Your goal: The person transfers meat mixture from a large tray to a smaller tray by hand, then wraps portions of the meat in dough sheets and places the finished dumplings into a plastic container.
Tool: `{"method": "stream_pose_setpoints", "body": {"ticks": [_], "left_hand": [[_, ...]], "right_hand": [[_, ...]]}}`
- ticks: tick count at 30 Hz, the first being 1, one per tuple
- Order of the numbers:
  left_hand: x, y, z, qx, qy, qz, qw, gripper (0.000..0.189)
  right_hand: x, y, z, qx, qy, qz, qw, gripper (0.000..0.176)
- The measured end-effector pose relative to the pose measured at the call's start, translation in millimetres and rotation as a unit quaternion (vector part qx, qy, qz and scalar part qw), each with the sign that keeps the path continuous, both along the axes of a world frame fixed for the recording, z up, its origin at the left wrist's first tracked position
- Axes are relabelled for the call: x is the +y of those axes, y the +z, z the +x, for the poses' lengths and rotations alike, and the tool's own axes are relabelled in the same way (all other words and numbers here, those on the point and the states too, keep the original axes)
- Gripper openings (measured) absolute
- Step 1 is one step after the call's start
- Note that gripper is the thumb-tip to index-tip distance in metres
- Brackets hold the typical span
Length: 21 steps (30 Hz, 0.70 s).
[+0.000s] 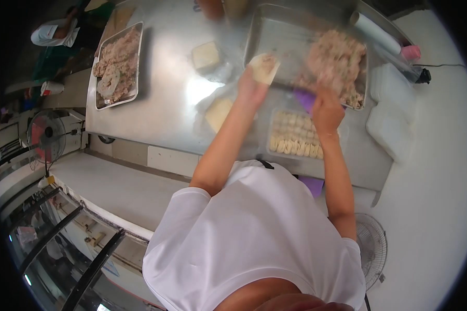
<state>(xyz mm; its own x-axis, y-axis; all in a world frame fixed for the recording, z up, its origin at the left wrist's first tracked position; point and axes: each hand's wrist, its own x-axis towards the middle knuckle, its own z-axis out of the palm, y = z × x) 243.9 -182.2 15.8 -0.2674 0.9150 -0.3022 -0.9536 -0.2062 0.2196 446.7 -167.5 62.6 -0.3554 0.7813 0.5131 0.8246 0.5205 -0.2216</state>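
My left hand (pixel 252 92) is closed on a pale dough wrapper (pixel 265 68), which bears a small smear of meat filling. Fingers pinched together, my right hand (pixel 327 115) is at the near edge of the metal tray (pixel 275 31); whatever it grips is blurred. Minced meat filling (pixel 337 59) is heaped in the right part of that tray. Just below my right hand, a clear plastic box (pixel 271 132) contains rows of folded dumplings (pixel 296 147). Left of my left forearm are a stack of wrappers (pixel 219 114) and another stack (pixel 206 55), both on plastic.
A second metal tray of meat filling (pixel 117 67) sits at the table's left end. Stacked plastic boxes (pixel 392 116) and a white roll (pixel 376 32) lie along the right edge. Fans (pixel 47 133) stand on both sides. Another person (pixel 54 33) is at far left.
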Motion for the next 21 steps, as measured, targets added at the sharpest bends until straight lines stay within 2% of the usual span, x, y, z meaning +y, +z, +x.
{"method": "stream_pose_setpoints", "body": {"ticks": [2,3,5,10,12,16,18,20,21], "left_hand": [[1.3,-5.9,-4.1,0.017,-0.009,0.006,1.000,0.041],[0.7,-4.7,-4.3,0.034,-0.021,0.011,0.999,0.045],[2.1,-2.2,-1.6,0.048,-0.034,-0.006,0.998,0.043],[1.3,13.0,13.1,0.073,-0.063,-0.047,0.994,0.038],[1.9,15.3,15.8,0.023,-0.051,-0.110,0.992,0.034],[-1.5,7.4,15.0,0.051,-0.039,-0.096,0.993,0.034],[0.1,1.8,10.7,0.061,-0.031,-0.128,0.989,0.034],[-2.2,-0.4,5.6,0.044,-0.019,-0.114,0.992,0.035],[-3.2,-1.3,2.3,0.027,-0.006,-0.100,0.995,0.035]], "right_hand": [[1.1,9.1,2.3,0.077,0.020,-0.032,0.996,0.027],[0.9,12.7,1.9,0.076,0.021,-0.032,0.996,0.027],[-1.7,17.5,0.9,0.099,0.093,-0.054,0.989,0.027],[-7.1,7.4,-2.6,0.031,0.091,-0.047,0.994,0.028],[-8.3,4.4,-5.8,0.025,0.094,-0.046,0.994,0.028],[-15.7,-0.9,-12.5,0.044,0.105,-0.084,0.990,0.029],[-15.7,-2.5,-17.0,0.058,0.106,-0.099,0.988,0.028],[-14.9,-3.9,-19.4,0.128,0.102,-0.156,0.974,0.027],[-14.7,-1.8,-18.9,0.127,0.102,-0.155,0.974,0.027]]}}
